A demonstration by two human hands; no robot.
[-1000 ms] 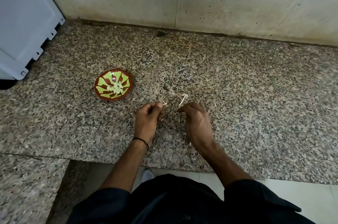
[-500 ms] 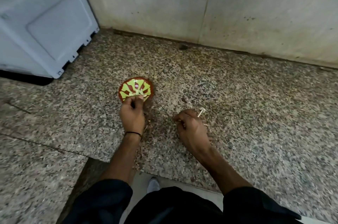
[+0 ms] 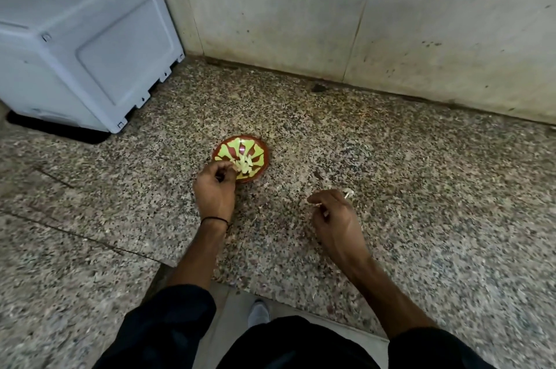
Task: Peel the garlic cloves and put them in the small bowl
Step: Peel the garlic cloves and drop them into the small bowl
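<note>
Garlic cloves (image 3: pixel 245 164): a pale heap lay inside the small bowl (image 3: pixel 266 155) on the granite counter (image 3: pixel 421 188).
Left hand (image 3: pixel 215 188): at the bowl's near rim, fingers curled tight; whether they pinched a clove could not be told.
Right hand (image 3: pixel 334 213): well apart, pinching a pale sliver (image 3: pixel 314 204), likely skin.
Doing it well: any clove was best released low over the centre, with skin kept out.

left hand (image 3: pixel 214 191) hides near-left rim of the small bowl (image 3: pixel 266 158).
</note>
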